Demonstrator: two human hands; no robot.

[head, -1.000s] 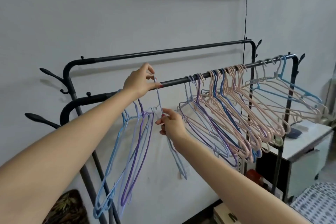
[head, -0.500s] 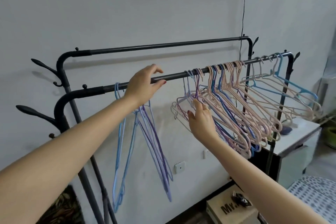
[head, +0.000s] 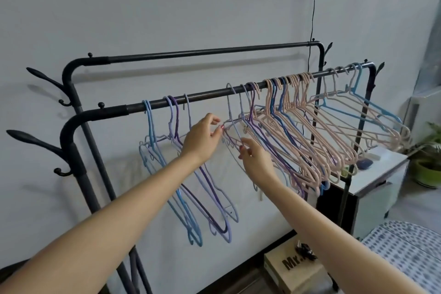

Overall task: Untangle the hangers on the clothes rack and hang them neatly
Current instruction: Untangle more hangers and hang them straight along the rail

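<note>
A black clothes rack has a front rail (head: 205, 95) and a higher back rail. Several blue and purple hangers (head: 176, 131) hang apart on the rail's left part. A tangled bunch of purple, blue and pink hangers (head: 298, 126) crowds the right part. A lilac hanger (head: 229, 112) hooks on the rail at the bunch's left edge. My left hand (head: 202, 141) pinches that hanger's shoulder wire with its fingertips. My right hand (head: 253, 157) pinches a purple wire just below and to the right.
A white cabinet (head: 381, 174) stands behind the rack's right post, with a green potted plant (head: 427, 169) beyond it. A cardboard box (head: 298, 272) sits on the floor under the hangers. Black coat hooks (head: 33, 138) stick out at the rack's left end.
My left hand let go of the front rail and came down to the lilac hanger. My right hand shifted left and lower onto a purple wire. The camera view moved closer.
</note>
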